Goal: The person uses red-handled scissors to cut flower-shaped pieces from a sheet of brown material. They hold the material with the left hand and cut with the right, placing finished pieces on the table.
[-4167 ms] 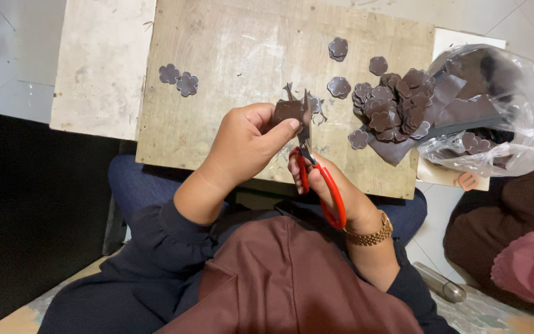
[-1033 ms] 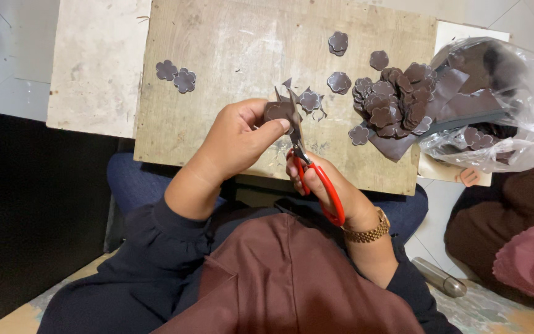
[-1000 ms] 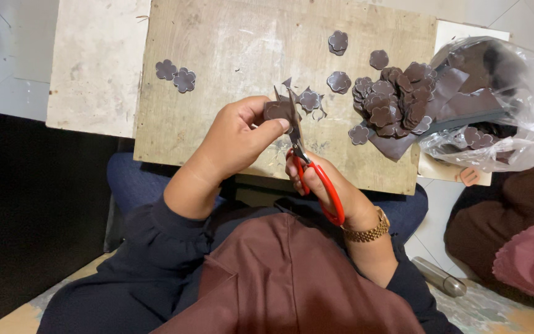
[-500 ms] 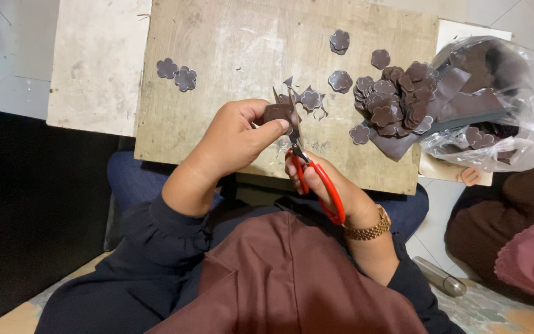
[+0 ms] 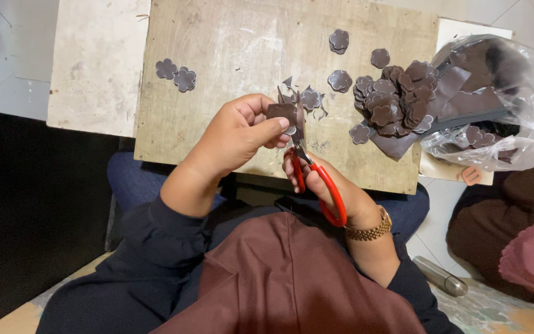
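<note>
- The left hand (image 5: 236,133) was curled over the near edge of the board (image 5: 230,49), thumb and fingertips pinched shut on a small dark brown piece (image 5: 281,112).
- The piece was held just above the board, at its near middle, touching the scissor blades.
- The right hand (image 5: 335,188) was closed through the red handles of the scissors (image 5: 309,167), fingers wrapped in the loops; a gold watch (image 5: 369,230) sat on that wrist.
- The blades pointed up and away from the person and met the piece's right edge; how far apart they stood could not be told.
- Thin brown scraps (image 5: 307,99) lay on the board just beyond the piece.
- A pile (image 5: 397,96) of cut brown flower shapes lay on the right part of the board, some resting on a flat brown sheet (image 5: 397,145).
- Two flowers (image 5: 176,74) lay well apart from the pile, near the board's left edge.
- A clear bag (image 5: 502,99) holding more brown material lay just beside the pile, off the board's right end.
- A metal bottle (image 5: 440,277) lay on the floor to the person's right.
</note>
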{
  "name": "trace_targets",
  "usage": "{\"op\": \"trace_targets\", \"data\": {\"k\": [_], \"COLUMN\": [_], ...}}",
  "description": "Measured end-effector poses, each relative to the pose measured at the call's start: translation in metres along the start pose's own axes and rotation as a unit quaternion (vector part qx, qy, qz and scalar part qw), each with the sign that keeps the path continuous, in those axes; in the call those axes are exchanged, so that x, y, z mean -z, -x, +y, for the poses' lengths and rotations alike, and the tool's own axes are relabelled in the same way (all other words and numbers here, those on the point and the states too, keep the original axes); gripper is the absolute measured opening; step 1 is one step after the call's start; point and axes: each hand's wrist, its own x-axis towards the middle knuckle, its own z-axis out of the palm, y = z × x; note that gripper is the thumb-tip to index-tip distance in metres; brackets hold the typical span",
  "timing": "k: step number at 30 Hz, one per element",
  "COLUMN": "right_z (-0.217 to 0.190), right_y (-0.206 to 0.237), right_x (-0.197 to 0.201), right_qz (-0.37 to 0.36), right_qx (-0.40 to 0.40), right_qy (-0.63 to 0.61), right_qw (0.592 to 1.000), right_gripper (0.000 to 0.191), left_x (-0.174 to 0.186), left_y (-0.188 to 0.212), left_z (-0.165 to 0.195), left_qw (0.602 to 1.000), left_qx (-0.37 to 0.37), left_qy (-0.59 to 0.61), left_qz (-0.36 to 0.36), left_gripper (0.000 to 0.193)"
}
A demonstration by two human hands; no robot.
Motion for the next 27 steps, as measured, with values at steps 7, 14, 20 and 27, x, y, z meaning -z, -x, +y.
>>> {"op": "trace_targets", "data": {"k": [7,14,20,27], "right_z": [0.002,-0.001,0.001,0.005], "right_y": [0.000,-0.004,-0.002,0.002], "right_x": [0.004,0.003,0.001,0.002], "right_qz": [0.006,0.020,0.021,0.019], "right_qx": [0.003,0.003,0.014,0.011], "right_qy": [0.045,0.071,0.024,0.017], "right_qw": [0.999,0.997,0.999,1.000], "right_gripper": [0.074,0.081,0.078,0.075], "left_x": [-0.001,-0.004,-0.008,-0.004], "left_y": [0.001,0.001,-0.004,-0.005], "left_z": [0.002,-0.002,-0.008,-0.013], "left_qw": [1.000,0.998,0.999,0.998], "left_qx": [-0.002,-0.057,-0.018,0.015], "left_qy": [-0.009,0.032,0.046,0.060], "left_qz": [0.009,-0.020,-0.010,0.000], "left_gripper": [0.011,0.009,0.008,0.011]}}
